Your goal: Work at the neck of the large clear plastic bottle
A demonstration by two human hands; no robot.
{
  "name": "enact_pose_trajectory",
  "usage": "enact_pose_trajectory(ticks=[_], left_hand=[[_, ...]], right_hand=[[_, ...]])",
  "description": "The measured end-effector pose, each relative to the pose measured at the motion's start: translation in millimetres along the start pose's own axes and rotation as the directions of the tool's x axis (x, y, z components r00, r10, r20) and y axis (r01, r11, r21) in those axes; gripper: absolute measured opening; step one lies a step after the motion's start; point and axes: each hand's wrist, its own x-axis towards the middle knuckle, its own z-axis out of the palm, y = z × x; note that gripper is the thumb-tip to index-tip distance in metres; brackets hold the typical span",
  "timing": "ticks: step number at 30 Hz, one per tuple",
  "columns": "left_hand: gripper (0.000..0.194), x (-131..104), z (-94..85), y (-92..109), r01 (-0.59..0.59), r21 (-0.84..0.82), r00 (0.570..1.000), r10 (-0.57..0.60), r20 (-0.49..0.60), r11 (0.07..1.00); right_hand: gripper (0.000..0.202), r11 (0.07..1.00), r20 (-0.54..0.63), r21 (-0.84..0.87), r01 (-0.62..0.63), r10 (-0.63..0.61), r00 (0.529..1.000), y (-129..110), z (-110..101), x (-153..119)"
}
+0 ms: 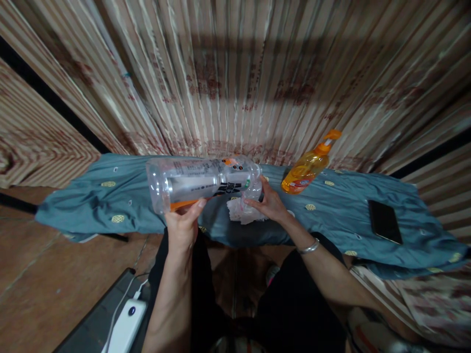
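My left hand (184,223) is wrapped round the lower part of a large clear plastic bottle (195,179). The bottle lies sideways in the air, its base to the left and its neck to the right, with a silver, black and orange label. My right hand (270,202) is close to the neck, thumb and fingers round a small clear plastic piece (253,195) whose kind I cannot make out. Below it a crumpled whitish sheet (237,211) lies on the cloth. An orange pump bottle of yellow-orange liquid (303,171) stands to the right.
A blue-green patterned cloth (143,220) covers the narrow table. At its right lies a black phone-like slab (384,221). A white power bank (128,318) with a cable rests on a dark surface at lower left. A striped curtain (235,73) hangs behind the table.
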Motion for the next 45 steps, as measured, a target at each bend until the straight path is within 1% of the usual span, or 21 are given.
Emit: enact_pose_trajectory(ticks=[9,20,23,28,33,40,45], left_hand=[[0.094,1,-4.2,-4,0.009,0.014,1.0,-0.009,-0.002,1.0],[0.083,-8,-6.9,-11,-0.025,0.007,0.999,0.025,-0.031,1.0],[0.084,-10,-7.2,-13,-0.028,0.01,0.999,0.028,-0.021,1.0],[0.084,-12,-5.4,-11,-0.019,0.018,1.0,0.019,-0.019,1.0],[0.083,-13,-4.8,-8,0.008,-0.014,1.0,-0.008,-0.029,1.0],[0.08,-15,-5.9,-7,0.007,-0.012,1.0,-0.007,-0.017,1.0],[0.074,-15,-8.5,-11,-0.022,0.025,0.998,0.024,-0.052,0.999]], right_hand=[[0.1,1.0,-0.006,0.001,0.015,-0.015,1.0,0,1,0],[0.097,0.999,-0.002,0.003,0.047,-0.047,0.999,-2,-1,-2],[0.097,0.998,-0.004,0.008,0.059,-0.059,0.998,-3,-1,-3],[0.096,0.999,-0.008,-0.006,0.038,-0.038,0.999,-4,-3,-4],[0.097,1.0,-0.007,-0.003,0.03,-0.03,1.0,-5,-3,-5],[0.098,1.0,-0.009,-0.025,-0.007,0.007,1.0,-7,-2,-6],[0.099,1.0,-0.007,-0.015,-0.023,0.023,1.0,-8,-2,-8]])
